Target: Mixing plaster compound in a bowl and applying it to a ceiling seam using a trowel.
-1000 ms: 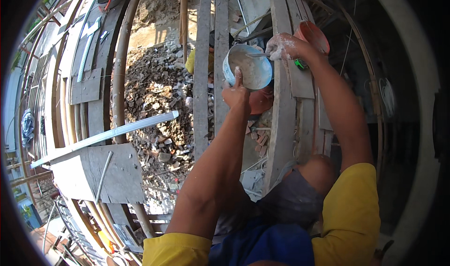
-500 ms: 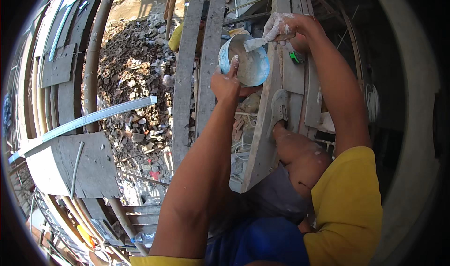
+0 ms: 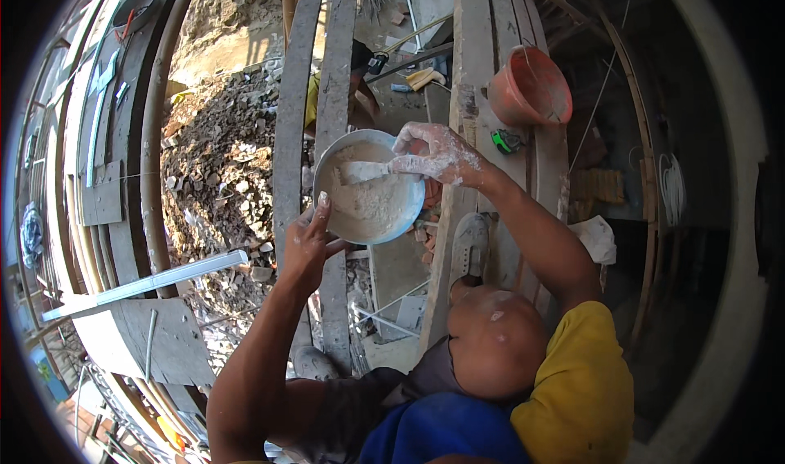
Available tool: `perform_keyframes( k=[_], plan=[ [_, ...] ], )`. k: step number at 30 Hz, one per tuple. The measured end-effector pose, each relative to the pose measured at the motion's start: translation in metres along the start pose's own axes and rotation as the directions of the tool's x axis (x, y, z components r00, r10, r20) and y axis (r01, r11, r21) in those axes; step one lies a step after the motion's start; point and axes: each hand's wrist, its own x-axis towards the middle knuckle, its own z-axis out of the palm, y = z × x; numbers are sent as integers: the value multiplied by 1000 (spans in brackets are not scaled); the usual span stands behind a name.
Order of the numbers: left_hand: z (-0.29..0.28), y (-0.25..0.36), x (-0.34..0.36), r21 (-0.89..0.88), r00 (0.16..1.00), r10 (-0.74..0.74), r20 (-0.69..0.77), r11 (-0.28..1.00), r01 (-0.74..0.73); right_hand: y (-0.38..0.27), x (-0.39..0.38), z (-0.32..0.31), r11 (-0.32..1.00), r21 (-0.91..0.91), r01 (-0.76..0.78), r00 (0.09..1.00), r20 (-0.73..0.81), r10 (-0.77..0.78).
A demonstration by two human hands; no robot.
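A blue-rimmed bowl (image 3: 415, 209) sits in my left hand (image 3: 304, 250), whose thumb presses on the near left rim while the other fingers go under and behind it. Pale grey-beige paste or powder (image 3: 372, 205) fills its bottom, lumpy on the surface. My right hand (image 3: 446, 157), smeared white, reaches over the far right rim and grips a putty knife (image 3: 364, 172). The knife's blade lies inside the bowl, its tip against the mix. The bowl is held above the gap between planks, in front of my bent knee.
Wooden planks (image 3: 474, 51) run away from me; a red bucket (image 3: 509, 96) and a green tape measure (image 3: 505, 142) rest on the right ones. Below, another person in a yellow top (image 3: 312, 100) is partly hidden. Rubble (image 3: 225, 161) lies left, beyond a metal strip (image 3: 155, 282).
The bowl has come nearer and left, its contents now showing more. My right hand has brought the putty knife down into it. The view has shifted, showing the red bucket.
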Motion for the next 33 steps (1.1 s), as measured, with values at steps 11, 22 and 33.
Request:
perform_keyframes(
  k=[11,22,33],
  plan=[
    [76,-26,43,313,998,-10,56,950,-9,77,-62,-94,981,41,189,979,-91,-184],
    [157,-55,79,162,1000,1,-27,987,3,170,-67,-258,816,-492,-305,744,-657,-118],
    [195,-112,86,235,993,-120,-3,965,118,251,-52,-291,440,-687,-578,811,-427,399]
  ],
)
